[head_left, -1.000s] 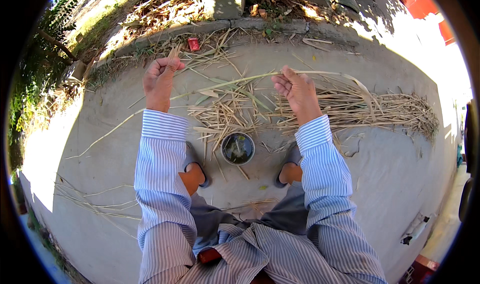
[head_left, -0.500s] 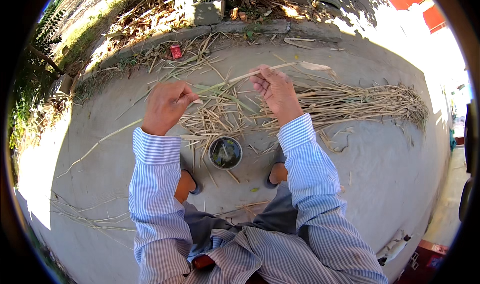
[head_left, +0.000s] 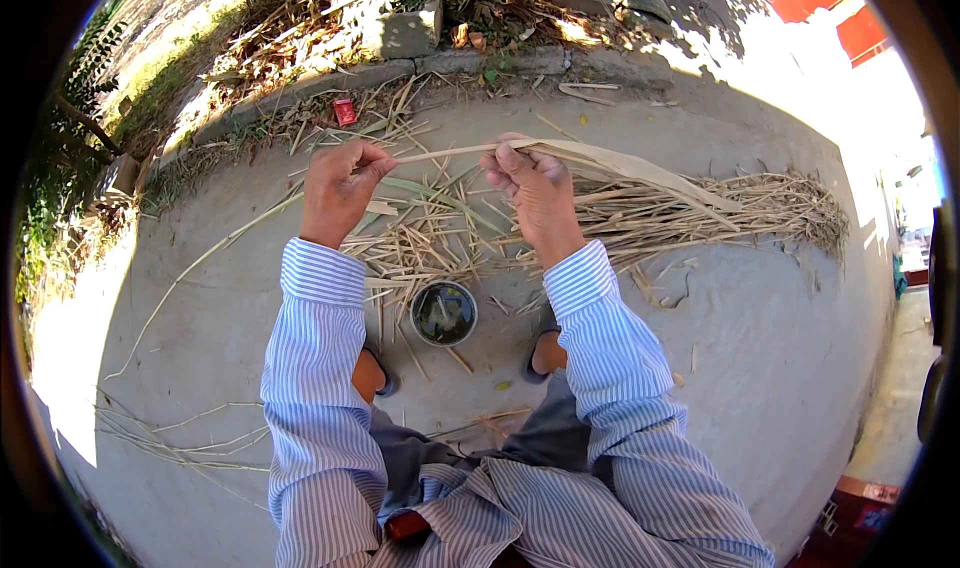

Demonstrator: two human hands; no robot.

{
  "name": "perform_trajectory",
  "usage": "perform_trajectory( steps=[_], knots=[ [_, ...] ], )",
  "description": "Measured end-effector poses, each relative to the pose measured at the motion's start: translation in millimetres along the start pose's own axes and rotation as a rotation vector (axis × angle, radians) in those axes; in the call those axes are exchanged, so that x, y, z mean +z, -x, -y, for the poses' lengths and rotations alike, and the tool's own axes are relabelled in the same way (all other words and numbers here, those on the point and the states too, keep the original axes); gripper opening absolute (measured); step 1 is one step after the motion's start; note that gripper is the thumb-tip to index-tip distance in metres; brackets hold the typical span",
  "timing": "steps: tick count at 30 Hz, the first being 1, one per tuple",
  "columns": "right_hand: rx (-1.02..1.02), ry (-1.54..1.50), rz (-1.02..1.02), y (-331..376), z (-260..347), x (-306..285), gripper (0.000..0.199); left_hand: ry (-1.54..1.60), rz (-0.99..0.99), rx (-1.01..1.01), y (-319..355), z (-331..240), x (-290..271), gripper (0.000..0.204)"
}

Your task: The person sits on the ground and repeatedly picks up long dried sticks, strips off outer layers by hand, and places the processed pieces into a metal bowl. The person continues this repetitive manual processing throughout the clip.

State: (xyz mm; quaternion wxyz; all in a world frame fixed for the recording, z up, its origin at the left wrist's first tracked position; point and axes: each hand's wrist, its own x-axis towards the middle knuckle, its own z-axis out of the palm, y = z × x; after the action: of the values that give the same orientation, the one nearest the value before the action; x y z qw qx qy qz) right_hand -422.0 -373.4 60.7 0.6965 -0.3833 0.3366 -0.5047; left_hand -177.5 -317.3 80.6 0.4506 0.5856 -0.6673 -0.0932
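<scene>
A long, thin dry stalk (head_left: pixel 440 155) runs between my two hands, above the ground. My left hand (head_left: pixel 340 190) pinches it, and its thin end curves down to the far left. With closed fingers, my right hand (head_left: pixel 535 193) grips the other part, where a broad pale leaf (head_left: pixel 640 165) sweeps out to the right. Below my hands lies a pile of short cut stalk pieces (head_left: pixel 430 243). A bundle of long dry stalks (head_left: pixel 720 203) spreads to the right, partly behind my right hand and the leaf. Nearer me stands a round container (head_left: pixel 414 318) of dark liquid.
My feet stand either side behind the container. Thin stalks (head_left: pixel 190 450) lie on the concrete at the lower left. Across the far side runs a low curb (head_left: pixel 300 93), with a red packet (head_left: pixel 344 111) before it and dry leaves and a block (head_left: pixel 410 30) beyond.
My left hand has moved slightly up and right, my right hand a little left. The leaf beyond my right hand now stretches out longer and wider. A small white-and-dark shape at lower right has vanished.
</scene>
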Motion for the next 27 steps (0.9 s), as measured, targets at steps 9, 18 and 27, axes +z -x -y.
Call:
perform_trajectory(
  steps=[9,18,27],
  knots=[
    [-0.115,0.068,-0.076,-1.4,1.7,-2.7,0.026,-0.022,0.063,0.047,-1.3,-0.8,12.7,0.016],
    [-0.003,0.04,-0.178,0.3,-4.7,-6.0,0.024,0.451,-0.229,-0.326,-1.7,-7.8,30.9,0.012],
    [0.072,-0.01,-0.14,2.8,-0.1,-12.6,0.027,-0.583,-0.27,-0.104,6.2,45.7,-42.4,0.03]
  ],
)
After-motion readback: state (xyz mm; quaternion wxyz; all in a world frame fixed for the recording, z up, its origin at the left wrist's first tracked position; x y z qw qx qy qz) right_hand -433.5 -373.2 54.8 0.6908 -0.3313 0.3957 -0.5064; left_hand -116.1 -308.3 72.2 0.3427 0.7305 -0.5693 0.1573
